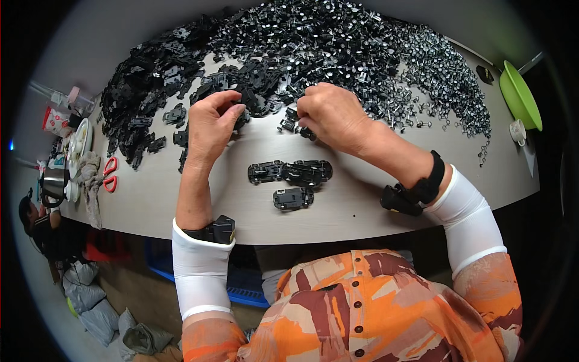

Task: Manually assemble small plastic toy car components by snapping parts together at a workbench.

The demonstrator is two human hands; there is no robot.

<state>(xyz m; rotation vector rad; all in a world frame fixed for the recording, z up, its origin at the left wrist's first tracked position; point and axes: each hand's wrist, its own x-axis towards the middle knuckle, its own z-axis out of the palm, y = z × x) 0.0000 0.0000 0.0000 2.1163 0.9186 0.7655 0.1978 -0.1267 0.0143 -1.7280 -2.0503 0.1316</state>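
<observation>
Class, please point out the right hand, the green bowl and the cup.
Right hand [335,114]: head view, on its back.
Green bowl [521,96]: head view, on its wall.
Cup [517,131]: head view, on its body.

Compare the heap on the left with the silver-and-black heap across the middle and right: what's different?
Look: the left heap is mostly dark, flattish parts, while the silver-and-black heap glints with round silver faces.
Piece size: the left heap's parts look larger; the silver-and-black heap's look smaller.
Spread: the silver-and-black heap covers more table than the left heap.
Shared: both are loose piles of many pieces.
</observation>
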